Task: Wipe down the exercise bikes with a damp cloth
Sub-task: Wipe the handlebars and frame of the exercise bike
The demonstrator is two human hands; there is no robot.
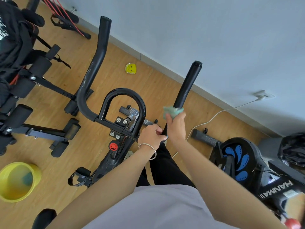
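- Left hand and right hand: bare, and so are both arms along all that shows.
- Left wrist: a thin, round silver bangle, plain and shiny, wider than the wrist it circles.
- Top: pale grey, plain smooth fabric, across the lower middle of the view.
- Trousers: black and plain, seen just past the hem of the top.
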